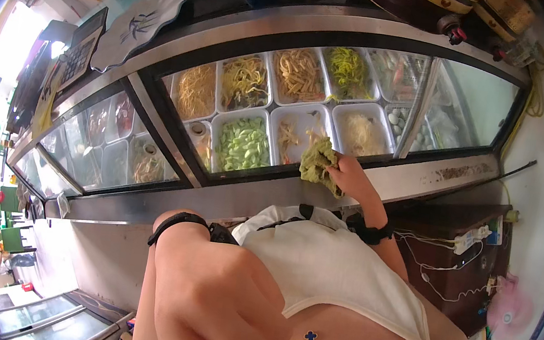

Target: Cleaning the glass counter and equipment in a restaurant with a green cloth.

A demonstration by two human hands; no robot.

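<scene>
My right hand (348,175) grips a crumpled green cloth (321,165) at the front metal edge of a glass-topped display case (250,180). Just behind the cloth lies a white tray (310,136) with a few pale pieces of food. Beside it are a tray of green sliced vegetable (243,141) and one of fine whitish shreds (360,132). Close to the camera, the back of my left hand (221,291) fills the lower middle. Its fingers bend downward and their tips are hidden, so I cannot tell whether they hold anything.
A calculator (79,57) and a scalloped white plate (139,29) rest on the case's top at left. Dark barrels with taps (424,8) stand at the back right. A power strip with cables (469,240) and a pink fan (509,311) are at right.
</scene>
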